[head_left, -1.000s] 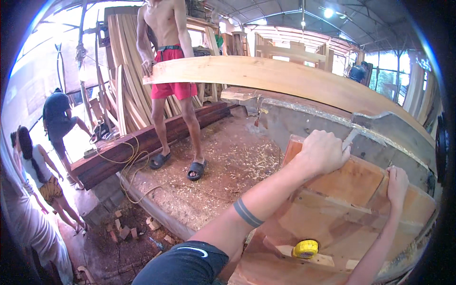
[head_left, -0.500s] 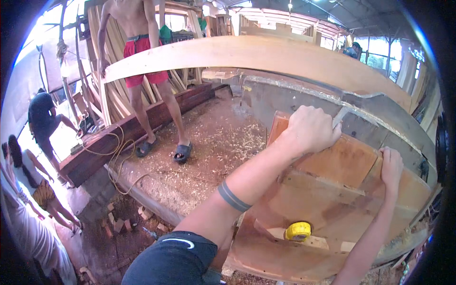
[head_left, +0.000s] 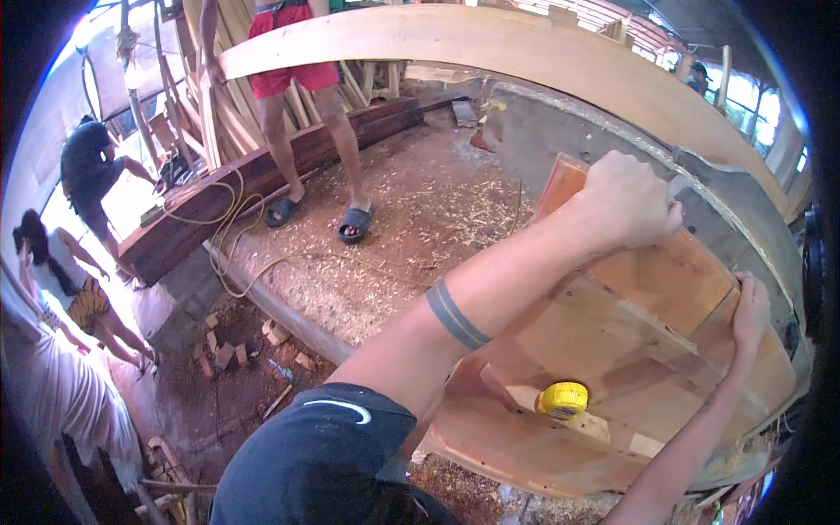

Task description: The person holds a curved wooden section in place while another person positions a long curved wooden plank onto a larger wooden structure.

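My left hand [head_left: 626, 203] is a closed fist above the upper edge of a reddish-brown wooden board [head_left: 674, 284]. Whatever it grips is hidden behind the fingers. At the board's right corner, my right hand [head_left: 752, 315] has its fingers bent over the edge of a curved wooden panel [head_left: 542, 350]. Lower on this panel lies a yellow tape measure [head_left: 563, 400], beside a pale wood strip [head_left: 597, 426]. Beyond my hands a long, curved, light plank [head_left: 490, 35] spans the view, lying along a grey curved structure [head_left: 560, 122].
A person in red shorts [head_left: 293, 79] stands across from me, one hand at the plank's left end. Shavings cover the floor [head_left: 420, 210]. A dark red beam [head_left: 192, 227] and a looped cord [head_left: 229, 276] lie left. Other people [head_left: 92, 166] are farther left.
The view has tilted downward, so the scene sits higher and farther right. My left hand stays closed above the board, and my right hand stays at the panel's edge.
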The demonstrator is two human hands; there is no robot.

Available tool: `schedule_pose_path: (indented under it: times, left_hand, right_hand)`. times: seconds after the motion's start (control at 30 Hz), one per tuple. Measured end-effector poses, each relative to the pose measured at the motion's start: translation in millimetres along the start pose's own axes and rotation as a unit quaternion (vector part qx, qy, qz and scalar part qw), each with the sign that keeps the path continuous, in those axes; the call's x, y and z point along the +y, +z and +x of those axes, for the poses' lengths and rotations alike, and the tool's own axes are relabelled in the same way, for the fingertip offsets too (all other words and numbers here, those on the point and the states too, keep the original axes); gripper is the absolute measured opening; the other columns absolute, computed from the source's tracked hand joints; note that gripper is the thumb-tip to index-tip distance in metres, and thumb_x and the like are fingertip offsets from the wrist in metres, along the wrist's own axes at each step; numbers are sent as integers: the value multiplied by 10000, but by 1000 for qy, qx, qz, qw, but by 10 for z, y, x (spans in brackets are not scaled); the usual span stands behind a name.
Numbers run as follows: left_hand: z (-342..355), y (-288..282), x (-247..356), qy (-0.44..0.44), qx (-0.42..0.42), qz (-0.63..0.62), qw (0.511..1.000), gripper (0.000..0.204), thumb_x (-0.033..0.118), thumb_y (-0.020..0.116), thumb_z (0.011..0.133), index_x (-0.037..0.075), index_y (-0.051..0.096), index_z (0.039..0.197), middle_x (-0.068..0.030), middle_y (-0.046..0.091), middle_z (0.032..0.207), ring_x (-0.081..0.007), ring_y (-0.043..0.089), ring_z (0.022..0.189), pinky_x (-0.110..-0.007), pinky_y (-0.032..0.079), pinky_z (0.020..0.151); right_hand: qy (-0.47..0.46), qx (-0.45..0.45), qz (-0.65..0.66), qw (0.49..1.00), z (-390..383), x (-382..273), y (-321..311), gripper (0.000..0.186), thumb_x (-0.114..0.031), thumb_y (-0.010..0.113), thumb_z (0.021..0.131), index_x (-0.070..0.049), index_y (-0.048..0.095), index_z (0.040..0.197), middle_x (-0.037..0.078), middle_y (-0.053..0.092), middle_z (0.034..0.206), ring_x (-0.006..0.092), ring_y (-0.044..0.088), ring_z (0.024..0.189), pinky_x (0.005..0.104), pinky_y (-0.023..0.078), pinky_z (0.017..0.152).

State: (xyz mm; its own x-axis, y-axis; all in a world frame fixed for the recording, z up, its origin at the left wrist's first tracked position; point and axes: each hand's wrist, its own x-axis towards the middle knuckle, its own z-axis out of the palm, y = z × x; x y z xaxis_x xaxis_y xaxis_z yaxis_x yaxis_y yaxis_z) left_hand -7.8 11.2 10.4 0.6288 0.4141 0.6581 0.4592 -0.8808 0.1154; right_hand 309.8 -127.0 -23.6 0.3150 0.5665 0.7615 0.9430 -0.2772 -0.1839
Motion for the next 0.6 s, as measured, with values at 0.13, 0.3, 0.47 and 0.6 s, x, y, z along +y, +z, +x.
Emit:
schedule_pose_path:
  times: [0.13,0.3,0.47,0.6]
  left_hand:
    - [23,17,20,13,-1,3,1000,513,423,405,869,21,708,770,-197,670,771,-349,664,727,-436,524,710]
    - [14,3,21,5,-6,1,1000,503,423,413,866,28,713,781,-196,671,769,-342,668,760,-438,523,739]
    - [2,2,21,0,-2,-19,1000,494,425,421,867,32,719,829,-196,677,810,-346,669,801,-437,524,773]
    - [-13,-35,37,-6,-15,-12,1000,495,429,421,870,34,719,852,-195,680,848,-350,668,819,-435,525,779]
  right_hand:
    - [-2,10,2,1000,55,260,84,397,-286,375,962,0,651,954,187,632,1021,337,578,987,395,412,873]
    - [-15,6,16,1000,94,381,141,402,-284,373,966,11,644,948,177,635,1008,331,576,981,391,410,875]
    - [-36,-4,-5,999,67,357,89,389,-281,375,968,-3,647,963,165,635,1023,319,574,992,383,411,878]
    - [-6,0,10,1000,73,350,99,374,-283,383,966,-22,651,987,155,633,1046,313,571,1014,376,414,886]
